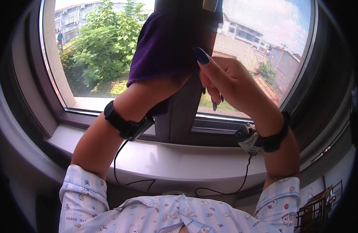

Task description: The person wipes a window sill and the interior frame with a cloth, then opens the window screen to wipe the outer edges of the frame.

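Observation:
A dark purple cloth (164, 55) hangs over my left hand (170, 81) against the middle upright of the window frame (181, 116); the cloth hides the fingers of that hand, so its grip does not show. My right hand (225, 78) is raised beside the cloth, in front of the mesh screen (283, 58), with long dark nails, the thumb pointing up and the other fingers curled loosely downward. It seems to hold nothing; whether its thumb touches the cloth is unclear. Both wrists wear black straps with small cabled devices.
The left window pane (100, 58) shows trees and a building outside. Part of a window handle (210, 4) shows at the top. Below the frame runs a white windowsill (179, 163), with thin black cables hanging in front. A dark rack (312, 209) stands at the lower right.

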A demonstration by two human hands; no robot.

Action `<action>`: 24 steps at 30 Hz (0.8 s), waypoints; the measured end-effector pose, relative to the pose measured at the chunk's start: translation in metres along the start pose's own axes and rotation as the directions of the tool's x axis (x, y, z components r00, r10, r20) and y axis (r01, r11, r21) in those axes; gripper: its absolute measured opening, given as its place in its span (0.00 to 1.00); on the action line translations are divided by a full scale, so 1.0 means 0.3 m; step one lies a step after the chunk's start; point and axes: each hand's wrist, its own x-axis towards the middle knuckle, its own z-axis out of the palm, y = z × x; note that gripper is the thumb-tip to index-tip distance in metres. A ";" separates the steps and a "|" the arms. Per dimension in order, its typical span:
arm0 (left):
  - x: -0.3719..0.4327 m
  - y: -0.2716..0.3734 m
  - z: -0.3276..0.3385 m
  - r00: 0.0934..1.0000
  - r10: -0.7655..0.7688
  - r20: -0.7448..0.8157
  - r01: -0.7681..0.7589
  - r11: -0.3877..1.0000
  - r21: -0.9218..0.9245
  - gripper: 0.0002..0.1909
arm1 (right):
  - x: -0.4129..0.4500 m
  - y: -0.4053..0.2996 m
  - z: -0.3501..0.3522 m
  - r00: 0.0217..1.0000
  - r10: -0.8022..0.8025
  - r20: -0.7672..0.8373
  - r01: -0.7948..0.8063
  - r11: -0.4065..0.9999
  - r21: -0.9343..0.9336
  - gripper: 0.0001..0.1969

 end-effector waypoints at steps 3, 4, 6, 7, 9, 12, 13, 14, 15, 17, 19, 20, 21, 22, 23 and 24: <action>0.014 -0.023 0.012 0.992 -0.062 0.111 0.066 0.998 -0.026 0.15 | -0.033 0.025 0.057 0.988 0.010 0.151 0.009 0.992 -0.127 0.33; -0.012 -0.015 0.024 0.988 -0.074 0.135 0.080 0.996 -0.037 0.14 | -0.048 0.011 0.064 0.972 0.095 0.215 -0.065 0.987 -0.144 0.33; -0.085 0.020 0.053 0.984 -0.074 0.161 0.083 0.995 -0.049 0.14 | -0.072 0.054 0.089 0.965 0.117 0.235 -0.073 0.979 -0.188 0.33; -0.123 0.049 0.057 0.989 -0.063 0.136 0.065 0.998 -0.014 0.14 | -0.079 0.071 0.098 0.958 0.128 0.255 -0.069 0.971 -0.228 0.33; -0.168 0.082 0.056 0.995 -0.047 0.090 0.042 0.998 0.055 0.14 | -0.086 0.091 0.112 0.902 0.254 0.350 -0.202 0.963 -0.177 0.30; -0.187 0.076 0.049 0.951 -0.063 0.303 0.033 0.994 0.103 0.20 | -0.092 0.149 0.151 0.756 0.349 0.554 -0.161 0.919 -0.360 0.31; -0.173 0.061 0.050 0.950 -0.058 0.306 0.031 0.995 0.095 0.20 | -0.096 0.170 0.164 0.755 0.356 0.550 -0.170 0.917 -0.360 0.31; -0.146 0.039 0.052 0.979 -0.001 0.206 -0.035 0.985 0.171 0.20 | -0.100 0.195 0.178 0.783 0.279 0.556 -0.073 0.929 -0.363 0.28; -0.110 0.023 0.043 0.992 0.070 0.107 -0.096 0.961 0.259 0.21 | -0.103 0.196 0.187 0.806 0.193 0.560 0.031 0.930 -0.365 0.24; -0.009 0.026 0.008 0.989 -0.034 0.144 0.010 0.987 0.161 0.22 | -0.078 0.155 0.199 0.801 0.274 0.533 -0.078 0.929 -0.361 0.21; 0.046 0.042 0.014 0.981 -0.034 0.190 0.021 0.997 0.073 0.22 | -0.057 0.175 0.218 0.857 0.189 0.479 -0.227 0.974 0.022 0.18; 0.063 0.055 0.036 0.975 -0.011 0.221 0.007 1.000 0.022 0.22 | -0.053 0.208 0.223 0.861 0.216 0.461 -0.252 0.968 0.017 0.18; 0.081 0.083 0.039 0.969 0.017 0.247 -0.015 1.000 -0.010 0.22 | -0.043 0.245 0.236 0.881 0.204 0.426 -0.275 0.955 0.110 0.18; 0.093 0.104 0.053 0.960 0.044 0.275 -0.033 0.998 -0.044 0.23 | -0.040 0.286 0.240 0.900 0.195 0.390 -0.290 0.936 0.201 0.18; 0.112 0.127 0.073 0.953 0.070 0.296 -0.050 0.996 -0.076 0.23 | -0.056 0.320 0.244 0.941 0.132 0.312 -0.212 0.948 0.238 0.19; 0.133 0.145 0.093 0.946 0.091 0.312 -0.063 0.993 -0.099 0.23 | -0.080 0.344 0.257 0.961 0.208 0.181 -0.250 0.935 0.254 0.20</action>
